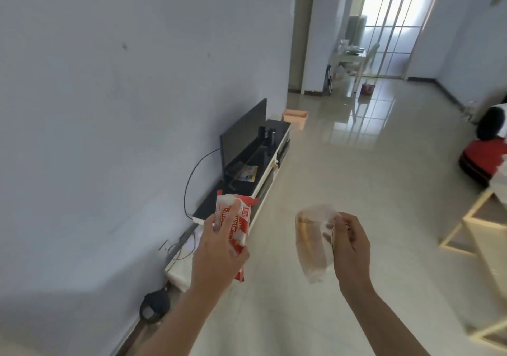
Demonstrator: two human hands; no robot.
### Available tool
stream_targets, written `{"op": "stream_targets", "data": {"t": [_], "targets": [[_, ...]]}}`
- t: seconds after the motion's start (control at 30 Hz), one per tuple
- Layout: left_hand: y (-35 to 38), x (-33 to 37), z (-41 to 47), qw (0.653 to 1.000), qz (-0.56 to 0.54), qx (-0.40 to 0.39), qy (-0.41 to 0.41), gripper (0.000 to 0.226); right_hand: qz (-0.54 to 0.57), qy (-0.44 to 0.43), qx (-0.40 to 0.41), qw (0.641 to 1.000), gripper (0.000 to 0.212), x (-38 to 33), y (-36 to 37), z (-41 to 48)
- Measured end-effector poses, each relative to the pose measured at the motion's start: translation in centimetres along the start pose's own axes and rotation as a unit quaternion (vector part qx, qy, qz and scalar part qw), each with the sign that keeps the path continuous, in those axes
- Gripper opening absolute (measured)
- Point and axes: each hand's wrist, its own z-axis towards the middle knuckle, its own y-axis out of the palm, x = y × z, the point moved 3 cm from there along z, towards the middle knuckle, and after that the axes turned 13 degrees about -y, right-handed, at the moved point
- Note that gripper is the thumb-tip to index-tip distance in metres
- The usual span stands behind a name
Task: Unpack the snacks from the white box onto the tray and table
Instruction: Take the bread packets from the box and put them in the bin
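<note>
My left hand (216, 248) grips a red and white wafer packet (236, 218), held upright in front of me. A clear plastic packet with brownish snacks inside (312, 243) hangs from my right hand (349, 243), whose fingers pinch its right edge. Both hands are raised over the floor, about a hand's width apart. The white box and the tray are out of view.
A black TV (244, 139) stands on a low black and white stand (263, 169) along the left wall, with cables below it. A pale table frame (472, 218) is at the right edge. A person in red (488, 158) sits at far right. Glossy tiled floor stretches ahead.
</note>
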Motion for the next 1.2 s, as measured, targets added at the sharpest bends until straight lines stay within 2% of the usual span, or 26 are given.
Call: {"op": "stream_targets", "data": {"t": [0.13, 0.3, 0.47, 0.63, 0.87, 1.2], "targets": [[5.6, 7.9, 1.6, 0.998, -0.015, -0.035, 0.041, 0.098, -0.020, -0.005, 0.037, 0.999, 0.020, 1.6, -6.5, 4.7], [11.9, 18.0, 3.2, 0.994, -0.044, -0.040, 0.090, 0.089, -0.084, -0.032, 0.060, 0.994, 0.017, 3.9, -14.7, 10.6], [17.4, 26.1, 3.3, 0.984, -0.074, -0.074, 0.142, 0.107, -0.142, -0.046, 0.099, 0.984, 0.017, 5.9, -22.2, 14.4], [22.7, 32.1, 3.9, 0.971, -0.110, -0.134, 0.165, 0.104, -0.189, -0.038, 0.135, 0.972, 0.018, 7.2, -28.4, 16.5], [30.6, 37.9, 7.5, 0.951, -0.139, -0.183, 0.205, 0.104, -0.243, -0.009, 0.177, 0.954, 0.008, 10.4, -32.6, 20.0], [41.2, 46.7, 18.1, 0.922, -0.164, -0.237, 0.260, 0.103, -0.286, -0.011, 0.249, 0.925, 0.020, 14.5, -34.2, 31.0]]}}
